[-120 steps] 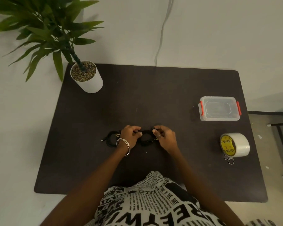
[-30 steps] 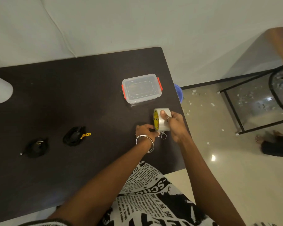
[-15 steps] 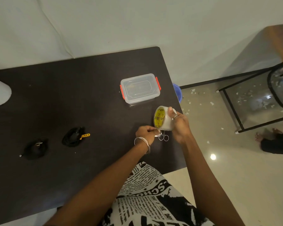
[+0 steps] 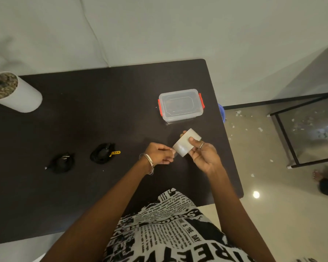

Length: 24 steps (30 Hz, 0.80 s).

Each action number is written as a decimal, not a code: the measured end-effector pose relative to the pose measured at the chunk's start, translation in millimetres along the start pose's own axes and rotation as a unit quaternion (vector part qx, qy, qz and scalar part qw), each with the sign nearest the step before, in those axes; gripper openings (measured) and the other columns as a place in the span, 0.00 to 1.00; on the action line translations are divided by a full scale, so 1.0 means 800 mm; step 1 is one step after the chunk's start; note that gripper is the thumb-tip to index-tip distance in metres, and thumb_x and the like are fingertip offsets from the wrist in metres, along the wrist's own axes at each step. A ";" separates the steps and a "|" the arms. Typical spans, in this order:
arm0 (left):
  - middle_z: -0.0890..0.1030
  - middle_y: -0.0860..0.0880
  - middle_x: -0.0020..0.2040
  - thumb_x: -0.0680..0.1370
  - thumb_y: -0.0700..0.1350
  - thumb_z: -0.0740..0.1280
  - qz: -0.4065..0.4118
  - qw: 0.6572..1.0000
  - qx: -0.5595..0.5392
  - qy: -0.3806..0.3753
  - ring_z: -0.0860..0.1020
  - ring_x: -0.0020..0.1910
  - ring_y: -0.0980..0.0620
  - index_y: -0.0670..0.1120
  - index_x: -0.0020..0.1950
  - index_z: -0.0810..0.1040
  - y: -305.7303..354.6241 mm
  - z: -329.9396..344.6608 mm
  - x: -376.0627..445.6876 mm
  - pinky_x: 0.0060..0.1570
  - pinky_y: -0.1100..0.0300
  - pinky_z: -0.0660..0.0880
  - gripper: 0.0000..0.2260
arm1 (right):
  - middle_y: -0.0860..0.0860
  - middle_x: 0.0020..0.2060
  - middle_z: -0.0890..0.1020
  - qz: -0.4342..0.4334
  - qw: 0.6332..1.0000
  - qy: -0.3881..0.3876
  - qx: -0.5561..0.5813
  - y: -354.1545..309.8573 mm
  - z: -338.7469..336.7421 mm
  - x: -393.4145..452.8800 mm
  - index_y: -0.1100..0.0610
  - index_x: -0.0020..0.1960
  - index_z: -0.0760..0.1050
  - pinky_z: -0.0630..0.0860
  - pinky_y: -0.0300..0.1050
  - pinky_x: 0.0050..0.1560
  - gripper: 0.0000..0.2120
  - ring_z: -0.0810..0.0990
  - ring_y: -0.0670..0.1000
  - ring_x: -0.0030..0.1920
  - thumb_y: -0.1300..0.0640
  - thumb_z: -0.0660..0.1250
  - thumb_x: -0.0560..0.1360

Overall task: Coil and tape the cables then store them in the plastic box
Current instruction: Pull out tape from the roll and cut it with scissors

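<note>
Fingers (image 4: 194, 141) of our right hand (image 4: 203, 156) are curled round the roll of tape (image 4: 186, 143), lifted clear of the desk (image 4: 106, 103); our left hand (image 4: 159, 155) pinches at the roll's lower edge, apparently the free end of the tape, though the strip is too faint to be sure.

Both coiled cables (image 4: 62, 163) (image 4: 102, 153) lie well to the left on the desk, untaped, and the plastic box (image 4: 180, 104) sits beyond our hands with its lid on.

We judge the risks to be these: clear tape may fold back and stick to itself or to our fingers, and the loose coils may spring open before we bind them.

Dark and matte, the desk stands against a pale wall, with a white plant pot (image 4: 17, 96) at its far left. Paper scraps litter the glossy floor (image 4: 273, 195) to the right.
</note>
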<state>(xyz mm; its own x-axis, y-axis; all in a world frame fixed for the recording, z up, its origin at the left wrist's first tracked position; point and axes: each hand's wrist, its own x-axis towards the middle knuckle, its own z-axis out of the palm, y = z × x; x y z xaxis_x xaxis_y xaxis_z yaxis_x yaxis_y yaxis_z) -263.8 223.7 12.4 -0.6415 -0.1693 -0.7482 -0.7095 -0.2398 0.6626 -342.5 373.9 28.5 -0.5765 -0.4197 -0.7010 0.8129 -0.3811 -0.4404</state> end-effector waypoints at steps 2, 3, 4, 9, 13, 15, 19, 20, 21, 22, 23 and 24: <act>0.83 0.43 0.42 0.74 0.37 0.70 -0.024 0.998 -0.051 0.012 0.81 0.38 0.51 0.38 0.51 0.80 0.002 -0.006 -0.003 0.41 0.60 0.80 0.07 | 0.62 0.58 0.80 0.007 0.999 0.000 0.038 0.007 0.008 0.002 0.67 0.61 0.73 0.78 0.52 0.57 0.15 0.81 0.55 0.57 0.69 0.63 0.74; 0.83 0.43 0.42 0.74 0.36 0.70 -0.034 0.996 -0.075 0.017 0.82 0.38 0.51 0.37 0.51 0.80 0.002 -0.008 -0.004 0.41 0.59 0.80 0.07 | 0.62 0.57 0.80 0.012 0.998 0.000 0.055 0.010 0.011 0.002 0.67 0.60 0.74 0.77 0.53 0.58 0.14 0.81 0.56 0.57 0.69 0.63 0.74; 0.83 0.43 0.42 0.73 0.36 0.70 -0.039 0.994 -0.096 0.022 0.82 0.39 0.50 0.36 0.52 0.79 0.002 -0.011 -0.006 0.42 0.58 0.80 0.08 | 0.61 0.56 0.81 0.016 0.998 0.001 0.067 0.014 0.015 0.001 0.67 0.58 0.74 0.77 0.53 0.58 0.13 0.81 0.56 0.57 0.69 0.63 0.74; 0.83 0.43 0.38 0.73 0.36 0.70 -0.009 0.997 -0.073 0.038 0.83 0.34 0.52 0.35 0.51 0.79 -0.001 -0.031 -0.009 0.35 0.61 0.80 0.08 | 0.62 0.55 0.81 0.004 0.993 0.031 0.115 0.037 0.029 0.001 0.67 0.60 0.73 0.80 0.51 0.53 0.20 0.83 0.55 0.53 0.67 0.67 0.68; 0.82 0.42 0.37 0.73 0.36 0.70 0.028 0.997 0.034 0.056 0.80 0.27 0.56 0.36 0.47 0.80 0.006 -0.047 -0.010 0.29 0.65 0.78 0.05 | 0.63 0.55 0.81 -0.015 0.990 0.049 0.130 0.054 0.037 0.004 0.68 0.60 0.73 0.81 0.51 0.51 0.21 0.81 0.56 0.56 0.68 0.68 0.68; 0.81 0.42 0.37 0.73 0.35 0.69 0.027 0.997 0.031 0.058 0.78 0.25 0.57 0.36 0.45 0.80 0.009 -0.054 -0.011 0.28 0.65 0.77 0.03 | 0.62 0.53 0.82 -0.034 0.990 0.057 0.123 0.064 0.043 0.005 0.68 0.58 0.74 0.79 0.51 0.54 0.17 0.81 0.56 0.56 0.68 0.68 0.69; 0.80 0.43 0.35 0.73 0.35 0.70 -0.009 0.998 -0.011 0.066 0.78 0.26 0.56 0.38 0.43 0.79 0.007 -0.062 -0.010 0.30 0.64 0.77 0.01 | 0.62 0.53 0.82 -0.067 0.992 0.069 0.083 0.076 0.055 0.005 0.69 0.60 0.73 0.79 0.52 0.56 0.14 0.81 0.57 0.57 0.69 0.65 0.74; 0.81 0.44 0.35 0.73 0.36 0.70 -0.020 0.997 -0.032 0.069 0.79 0.27 0.55 0.38 0.44 0.79 0.007 -0.062 -0.010 0.31 0.64 0.78 0.01 | 0.61 0.52 0.82 -0.067 0.991 0.085 0.083 0.077 0.056 0.006 0.68 0.59 0.73 0.78 0.53 0.57 0.13 0.81 0.56 0.55 0.68 0.66 0.75; 0.81 0.45 0.36 0.73 0.37 0.70 -0.031 0.995 -0.056 0.071 0.79 0.29 0.55 0.39 0.44 0.80 0.006 -0.063 -0.009 0.32 0.64 0.78 0.01 | 0.60 0.51 0.82 -0.063 0.989 0.105 0.079 0.076 0.057 0.007 0.67 0.57 0.74 0.77 0.56 0.58 0.11 0.82 0.56 0.54 0.67 0.67 0.75; 0.82 0.45 0.37 0.73 0.38 0.71 -0.041 0.994 -0.078 0.068 0.80 0.31 0.54 0.41 0.43 0.80 0.006 -0.062 -0.009 0.34 0.63 0.78 0.02 | 0.60 0.50 0.82 -0.059 0.989 0.120 0.070 0.073 0.057 0.008 0.65 0.55 0.74 0.77 0.58 0.58 0.10 0.82 0.55 0.53 0.65 0.67 0.75; 0.82 0.45 0.38 0.73 0.39 0.71 -0.051 0.992 -0.095 0.063 0.80 0.34 0.53 0.42 0.43 0.79 0.006 -0.061 -0.009 0.37 0.62 0.78 0.02 | 0.59 0.49 0.82 -0.053 0.989 0.127 0.049 0.068 0.055 0.008 0.64 0.54 0.74 0.77 0.59 0.57 0.09 0.82 0.56 0.52 0.62 0.68 0.75; 0.82 0.45 0.39 0.73 0.40 0.71 -0.059 0.991 -0.107 0.057 0.80 0.36 0.52 0.43 0.43 0.79 0.005 -0.059 -0.008 0.39 0.61 0.79 0.02 | 0.59 0.49 0.83 -0.044 0.990 0.130 0.016 0.063 0.051 0.006 0.64 0.54 0.75 0.78 0.59 0.56 0.11 0.82 0.57 0.52 0.58 0.67 0.76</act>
<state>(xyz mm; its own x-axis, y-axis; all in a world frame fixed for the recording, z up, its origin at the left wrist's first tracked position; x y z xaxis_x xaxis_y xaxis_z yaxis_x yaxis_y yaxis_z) -248.5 178.7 18.4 -0.5122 -0.2322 -0.8269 -0.6920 -0.4587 0.5574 -307.7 318.9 26.1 -0.6005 -0.1584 -0.7837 0.7553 -0.4341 -0.4910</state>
